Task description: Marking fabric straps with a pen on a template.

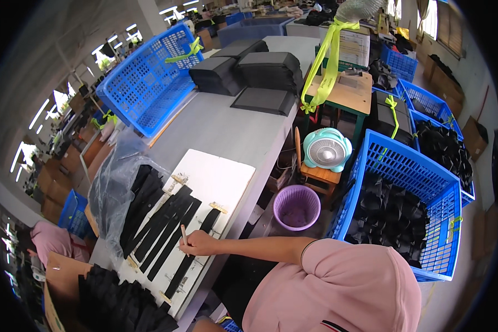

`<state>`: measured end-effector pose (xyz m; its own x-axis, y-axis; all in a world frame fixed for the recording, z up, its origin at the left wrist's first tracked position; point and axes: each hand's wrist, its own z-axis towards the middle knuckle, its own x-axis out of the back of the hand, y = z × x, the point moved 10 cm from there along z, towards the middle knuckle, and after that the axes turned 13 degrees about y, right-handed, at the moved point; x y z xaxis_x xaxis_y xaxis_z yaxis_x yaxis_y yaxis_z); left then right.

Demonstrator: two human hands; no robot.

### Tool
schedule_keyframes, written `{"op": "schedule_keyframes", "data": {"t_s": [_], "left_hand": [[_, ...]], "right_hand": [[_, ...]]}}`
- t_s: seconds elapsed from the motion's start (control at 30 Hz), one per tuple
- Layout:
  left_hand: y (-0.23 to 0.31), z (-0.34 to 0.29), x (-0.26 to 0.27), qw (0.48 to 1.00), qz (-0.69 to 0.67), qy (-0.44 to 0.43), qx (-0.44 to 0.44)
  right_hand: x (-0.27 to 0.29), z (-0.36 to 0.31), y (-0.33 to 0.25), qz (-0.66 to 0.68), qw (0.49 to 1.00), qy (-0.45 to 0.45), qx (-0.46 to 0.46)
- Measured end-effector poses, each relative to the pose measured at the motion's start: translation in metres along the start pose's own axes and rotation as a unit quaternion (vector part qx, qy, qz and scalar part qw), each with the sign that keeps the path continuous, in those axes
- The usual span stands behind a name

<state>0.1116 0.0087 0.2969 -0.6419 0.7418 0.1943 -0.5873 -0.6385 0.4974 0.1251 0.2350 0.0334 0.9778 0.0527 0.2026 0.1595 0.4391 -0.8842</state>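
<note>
My right hand (pixel 199 243) is closed around a slim pale pen (pixel 183 234), which stands nearly upright. It rests over a black fabric strip (pixel 180 275) lying along the near side of a white board (pixel 213 172). Small tan blocks (pixel 218 208) are fixed on the board around the strip's ends. Several more black strips (pixel 163 228) lie side by side to the left of my hand. My left hand does not show; only a patch of bare skin appears at the lower edge.
A clear plastic bag (pixel 108 191) with black strips lies left of the board. Stacked black panels (pixel 271 72) and a tilted blue crate (pixel 144 77) stand farther back. A purple basket (pixel 296 207), a teal fan (pixel 327 149) and a blue crate (pixel 447 221) of black pieces are at right.
</note>
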Motion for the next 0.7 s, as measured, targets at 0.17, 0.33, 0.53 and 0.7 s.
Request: {"op": "schedule_keyframes", "data": {"t_s": [0.17, 0.33, 0.53, 0.7], "left_hand": [[0.004, 0.01, -0.016, 0.999, -0.031, -0.021, -0.039], [0.005, 0.016, -0.028, 0.995, -0.065, -0.039, -0.072], [0.003, 0.019, -0.038, 0.986, -0.109, -0.056, -0.111], [-0.001, 0.011, -0.038, 0.978, -0.145, -0.052, -0.14]], "right_hand": [[-0.002, -0.002, 0.003, -0.007, 1.0, 0.013, 0.016], [-0.002, 0.004, 0.002, -0.013, 0.999, 0.015, 0.027], [0.005, 0.006, 0.002, -0.015, 0.999, 0.022, 0.026], [-0.002, 0.0, 0.004, -0.016, 1.0, 0.014, 0.01]]}}
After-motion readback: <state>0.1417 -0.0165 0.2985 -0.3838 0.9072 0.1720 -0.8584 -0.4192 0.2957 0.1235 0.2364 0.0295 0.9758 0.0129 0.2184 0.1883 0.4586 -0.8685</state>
